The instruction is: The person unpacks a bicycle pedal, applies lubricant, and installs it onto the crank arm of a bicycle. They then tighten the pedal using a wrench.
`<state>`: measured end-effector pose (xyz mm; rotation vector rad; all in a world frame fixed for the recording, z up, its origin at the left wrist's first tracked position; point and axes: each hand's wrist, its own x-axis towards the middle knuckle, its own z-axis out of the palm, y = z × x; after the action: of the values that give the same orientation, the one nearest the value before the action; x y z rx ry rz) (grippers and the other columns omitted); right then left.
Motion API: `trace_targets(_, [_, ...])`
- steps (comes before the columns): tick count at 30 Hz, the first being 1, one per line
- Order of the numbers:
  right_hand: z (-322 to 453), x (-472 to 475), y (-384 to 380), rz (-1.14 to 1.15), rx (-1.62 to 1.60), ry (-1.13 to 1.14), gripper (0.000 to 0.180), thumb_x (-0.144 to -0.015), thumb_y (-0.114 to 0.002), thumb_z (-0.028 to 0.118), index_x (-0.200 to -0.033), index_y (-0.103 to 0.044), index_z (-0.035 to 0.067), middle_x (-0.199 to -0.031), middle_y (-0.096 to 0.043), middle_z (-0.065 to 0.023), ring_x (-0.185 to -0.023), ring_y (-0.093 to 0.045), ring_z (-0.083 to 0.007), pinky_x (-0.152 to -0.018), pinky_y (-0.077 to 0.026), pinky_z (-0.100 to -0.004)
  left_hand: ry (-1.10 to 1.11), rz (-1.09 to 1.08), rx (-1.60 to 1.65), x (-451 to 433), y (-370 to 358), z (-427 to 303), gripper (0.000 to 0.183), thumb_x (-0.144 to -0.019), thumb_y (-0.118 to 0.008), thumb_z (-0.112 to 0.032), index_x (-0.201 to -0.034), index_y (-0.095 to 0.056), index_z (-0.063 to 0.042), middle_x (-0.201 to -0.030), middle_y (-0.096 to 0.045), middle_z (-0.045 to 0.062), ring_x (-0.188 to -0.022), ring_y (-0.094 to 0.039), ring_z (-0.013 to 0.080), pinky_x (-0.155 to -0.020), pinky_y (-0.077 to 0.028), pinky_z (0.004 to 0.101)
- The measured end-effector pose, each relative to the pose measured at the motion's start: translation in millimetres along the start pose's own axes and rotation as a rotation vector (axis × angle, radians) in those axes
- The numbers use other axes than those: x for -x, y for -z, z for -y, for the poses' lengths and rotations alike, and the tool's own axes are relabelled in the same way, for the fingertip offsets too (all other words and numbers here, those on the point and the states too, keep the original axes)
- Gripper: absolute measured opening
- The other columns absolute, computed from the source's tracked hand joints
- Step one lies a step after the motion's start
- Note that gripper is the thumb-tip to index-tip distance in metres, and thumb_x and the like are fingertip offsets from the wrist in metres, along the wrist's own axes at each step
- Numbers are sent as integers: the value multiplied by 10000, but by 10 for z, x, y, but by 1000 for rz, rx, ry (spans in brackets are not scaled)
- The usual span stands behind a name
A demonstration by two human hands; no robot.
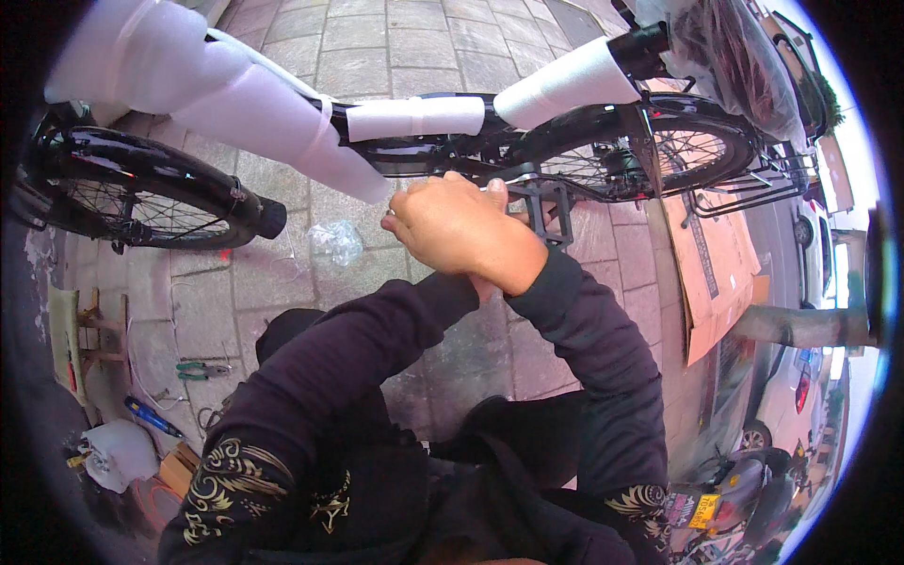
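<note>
My right hand [459,229] is curled with its back up, crossing over my left wrist beside the bicycle's crank. A sliver of bright metal shows at its edge, but what lies in its palm is hidden. Mostly covered by it, my left hand [484,288] reaches beneath towards a black platform pedal [542,215]; fingers show behind the pedal's frame and appear to grip it. The pedal belongs to a black bicycle [395,152] standing across the view. White foam sheet [282,134] wraps its frame tubes, with another foam sleeve [568,81] towards the rear.
Crumpled clear plastic [335,242] lies on the paving left of my hands. Green-handled pliers [203,370] and a blue tool [153,417] lie lower left, near a small wooden stool [102,321]. Flattened cardboard [713,268] lies right; parked vehicles stand beyond.
</note>
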<state>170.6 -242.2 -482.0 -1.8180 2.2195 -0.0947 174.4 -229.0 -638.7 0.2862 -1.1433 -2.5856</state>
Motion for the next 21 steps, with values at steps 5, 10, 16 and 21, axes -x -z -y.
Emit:
trace_targets(5, [-119, 297, 216, -451, -135, 114, 207, -966, -717, 233, -1040, -762, 45, -1046, -763, -160, -1010, -703, -371, -902, -535, -483, 72, 167, 504, 193, -172, -188, 500, -1142, -371, -465, -1469, -517, -115, -1368, -650, 133, -1235, -648, 241, -1053, -514, 412])
trace_targets(10, [-535, 1097, 64, -1498, -787, -431, 340, -1104, -558, 275, -1112, -716, -26, -982, -716, -95, -824, -674, -125, -716, -529, -292, 473, -9, 601, 156, -314, -648, 542, -1086, -317, -470, -1322, -678, -143, -1231, -766, 106, -1097, -734, 225, -907, -583, 422])
trace_targets(16, [-1417, 854, -2099, -1122, -2093, -699, 409, -1065, -573, 415, -1336, -653, 120, -1191, -720, -68, -1117, -698, -230, -986, -554, -389, 557, -36, 580, 81, -305, -709, 452, -1043, -418, -465, -1190, -717, -159, -1104, -751, 91, -949, -683, 263, -822, -529, 432])
trace_targets(21, [-1321, 273, -2316, -1018, -1965, -855, 376, -1065, -556, 480, -1172, -630, 127, -1092, -687, -62, -1014, -671, -227, -909, -550, -422, 567, -7, 574, 25, -203, -634, 430, -1022, -443, -460, -1122, -738, -163, -1060, -759, 80, -915, -678, 259, -794, -506, 427])
